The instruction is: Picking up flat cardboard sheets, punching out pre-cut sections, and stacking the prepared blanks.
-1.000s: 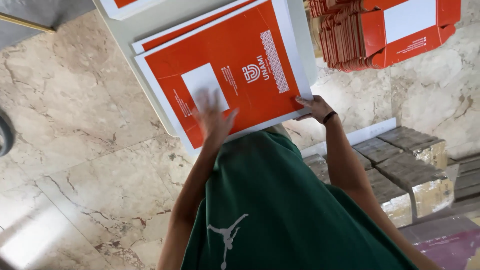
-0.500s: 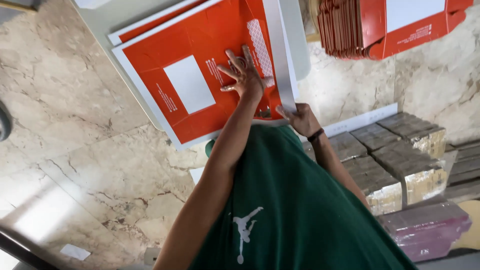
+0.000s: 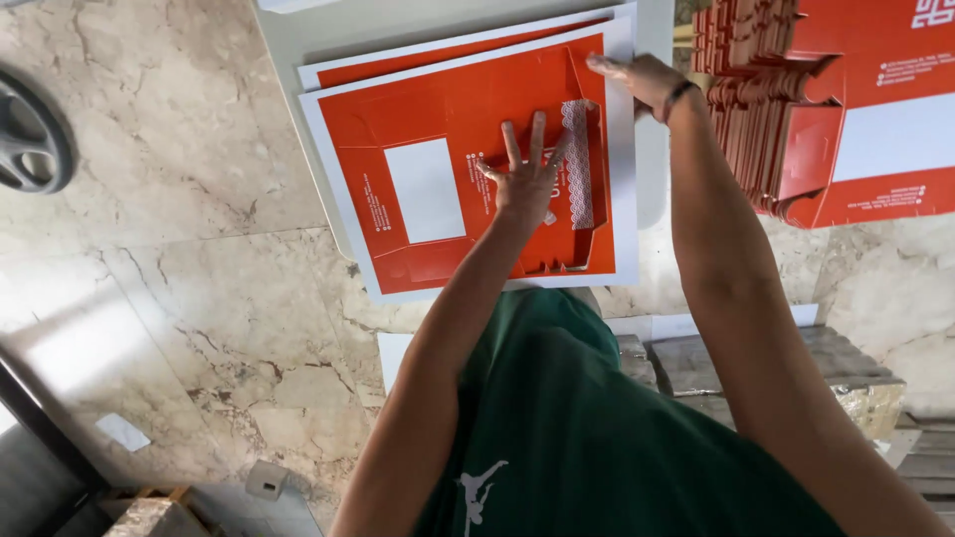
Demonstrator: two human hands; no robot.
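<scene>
left hand [image 3: 525,177]: flat, fingers spread on red sheet [image 3: 448,179] | right hand [image 3: 645,80]: open, at sheet's far corner | box stack [image 3: 846,109] beside

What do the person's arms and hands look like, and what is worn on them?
Both arms are bare, with no sleeves reaching the forearms and no gloves. The left hand wears nothing visible. The right hand has a dark band around its wrist. The green shirt carries a small white figure mark.
</scene>
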